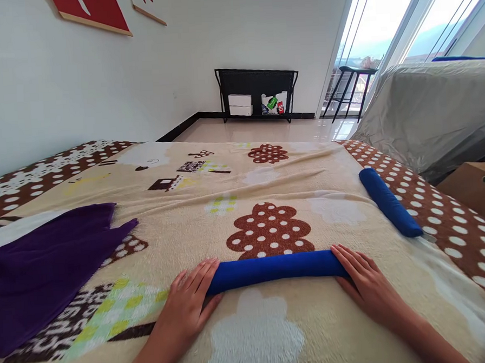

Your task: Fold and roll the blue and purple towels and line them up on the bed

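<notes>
A tightly rolled blue cloth lies crosswise on the patterned blanket just in front of me. My left hand rests flat on its left end, fingers stretched out. Over the right end lies my right hand, also with fingers extended and flat. Neither hand grips the roll. A second rolled blue cloth lies farther off to the right, angled along the dotted brown border.
A purple cloth lies spread at the left of the bed. A covered piece of furniture stands to the right, with a cardboard box beside it. A black rack and a stool stand by the far wall and window.
</notes>
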{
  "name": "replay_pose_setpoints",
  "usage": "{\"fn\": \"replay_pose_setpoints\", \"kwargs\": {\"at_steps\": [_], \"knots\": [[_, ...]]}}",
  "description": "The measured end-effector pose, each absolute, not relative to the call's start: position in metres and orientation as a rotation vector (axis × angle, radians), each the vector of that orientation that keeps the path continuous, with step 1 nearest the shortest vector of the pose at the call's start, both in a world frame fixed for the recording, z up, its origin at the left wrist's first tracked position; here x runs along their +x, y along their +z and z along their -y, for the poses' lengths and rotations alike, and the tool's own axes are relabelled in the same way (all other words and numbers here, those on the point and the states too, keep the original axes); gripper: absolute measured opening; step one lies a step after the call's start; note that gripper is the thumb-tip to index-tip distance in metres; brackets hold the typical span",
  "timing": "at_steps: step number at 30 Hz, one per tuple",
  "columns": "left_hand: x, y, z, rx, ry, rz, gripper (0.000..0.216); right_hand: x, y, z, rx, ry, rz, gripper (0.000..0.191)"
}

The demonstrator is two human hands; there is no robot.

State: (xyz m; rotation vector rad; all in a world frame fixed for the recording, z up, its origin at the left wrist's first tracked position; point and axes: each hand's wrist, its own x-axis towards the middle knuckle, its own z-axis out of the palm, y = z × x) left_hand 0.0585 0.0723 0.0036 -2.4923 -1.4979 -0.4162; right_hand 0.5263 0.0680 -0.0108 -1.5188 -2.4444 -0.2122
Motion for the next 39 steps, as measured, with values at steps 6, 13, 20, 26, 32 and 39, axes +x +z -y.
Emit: {"fn": "replay_pose_setpoints", "kwargs": {"at_steps": [6,13,20,26,32,39], "knots": [[0.054,0.0,-0.081,-2.504,-0.437,1.429,0.059,0.537,-0.003,-0.075,-1.544,-0.042,2.518,0.072],[0.043,0.009,-0.09,-2.616,-0.388,1.309,0.05,0.545,-0.005,-0.096,-1.376,-0.174,2.536,0.067],[0.04,0.023,-0.093,-2.752,-0.34,1.423,0.044,0.548,0.003,-0.099,-1.287,-0.181,2.557,0.048],[0.039,0.024,-0.093,-2.848,-0.435,1.584,0.045,0.543,0.056,-0.111,-1.283,-0.09,2.545,0.027],[0.056,0.032,-0.091,-2.912,-0.549,1.743,0.044,0.525,0.191,-0.112,-1.248,0.142,2.492,0.032],[0.142,0.047,-0.078,-3.168,-0.643,1.808,0.042,0.464,0.327,-0.084,-0.92,0.121,2.242,0.029]]}}
